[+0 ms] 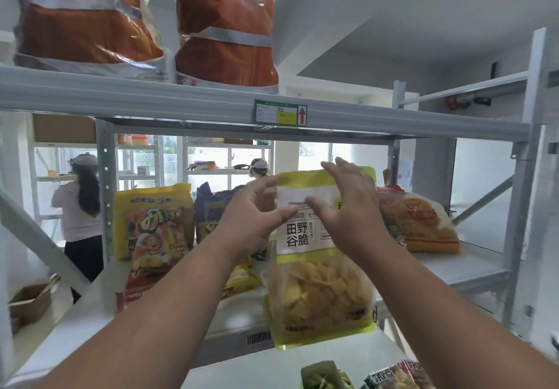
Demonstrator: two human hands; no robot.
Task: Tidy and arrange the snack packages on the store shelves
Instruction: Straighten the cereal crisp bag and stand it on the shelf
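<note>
- Chip bag (320,270), yellow-green with a white label and a clear window showing yellow chips, stands upright at the front of the middle shelf (472,264), held at its top by both hands
- left hand (251,216) pinches the bag's upper left edge; thumb across the front of the label, fingers curled round behind
- right hand (348,204) grips the upper right part; thumb lies on the label, fingers reach over the top edge, which hides how far they curl behind
- both forearms come up from the lower edge, bare
- yellow pack (154,222) with a cartoon print stands just left of the left hand; a blue pack (211,207) stands between it and the held bag, partly hidden by the left hand; more packs lie flat below them
- orange-yellow pack (420,222) lies tilted behind the right wrist, on the same shelf
- two big orange sacks (223,32) sit on the upper shelf; a green tag (280,112) with a red arrow is stuck to its front beam
- small packs (393,376) show at the lower edge, too cut off to read
- two people stand at other racks in the background; a cardboard box (28,304) sits low on the left
</note>
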